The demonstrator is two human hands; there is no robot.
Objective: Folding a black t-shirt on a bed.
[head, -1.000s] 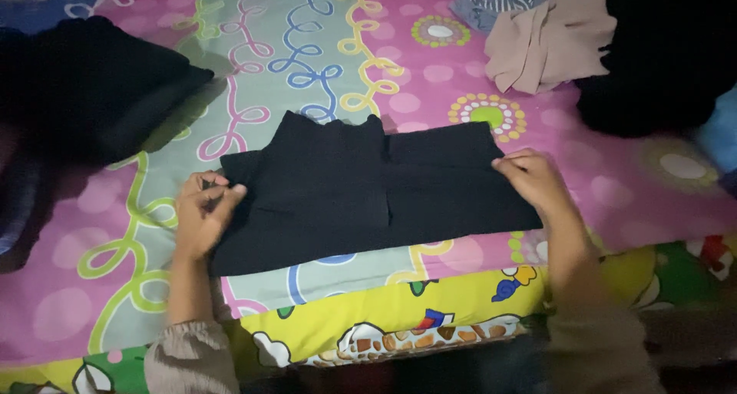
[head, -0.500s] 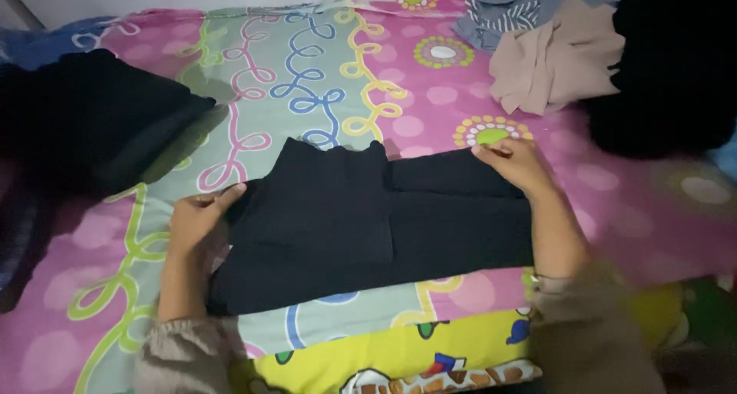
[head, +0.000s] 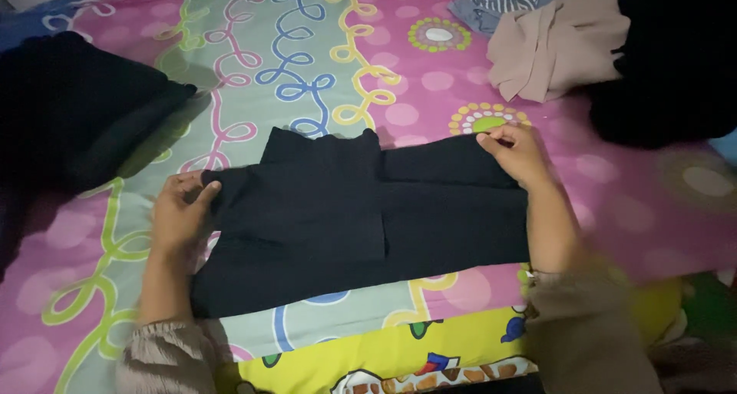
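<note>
A bed (head: pixel 307 56) with a bright patterned sheet fills the frame. A folded black garment (head: pixel 361 217) lies centre. The left hand (head: pixel 180 210) pinches its left edge; the right hand (head: pixel 516 154) pinches its upper right corner. Keeping both edges taut and aligned would likely prevent wrinkles.

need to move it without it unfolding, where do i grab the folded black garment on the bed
Take the folded black garment by its two short ends, coming from left and right, where the left hand and right hand already sit. It lies flat and wide, so end grips keep layers together.
</note>
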